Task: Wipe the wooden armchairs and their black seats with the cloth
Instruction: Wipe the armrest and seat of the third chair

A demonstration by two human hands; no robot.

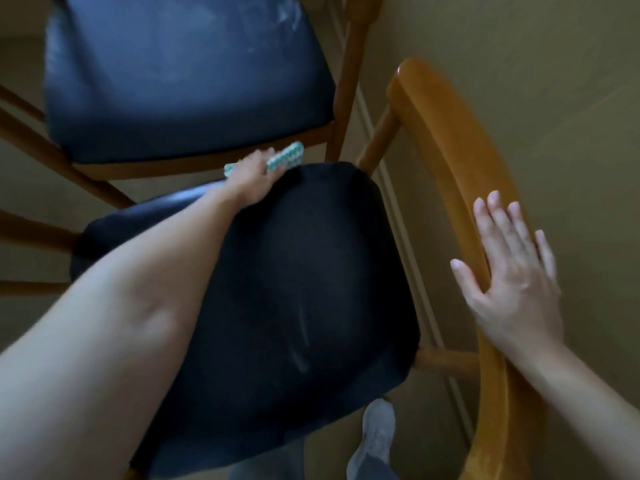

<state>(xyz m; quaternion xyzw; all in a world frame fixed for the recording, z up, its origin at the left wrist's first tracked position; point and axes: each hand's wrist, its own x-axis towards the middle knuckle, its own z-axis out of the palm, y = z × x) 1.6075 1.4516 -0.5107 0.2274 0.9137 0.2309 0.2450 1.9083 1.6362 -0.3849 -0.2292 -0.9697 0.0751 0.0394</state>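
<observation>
The right hand (512,271) is lying flat on the curved wooden arm (446,133), fingers straight and holding nothing, probably steadying the chair. The left hand (251,178) is reaching across the near black seat (311,271) and gripping the green-and-white cloth (287,157) at the seat's far edge, seemingly wiping that rim. Beyond, the second seat (173,81) is showing pale smears, likely unwiped.

near seat (294,289) centre | far seat (180,81) behind it, apart | left hand (251,178) with cloth (285,157) at near seat's far edge | right hand (512,271) on chair rail (450,140), right of near seat | shoe (379,431) before near seat's right corner
</observation>
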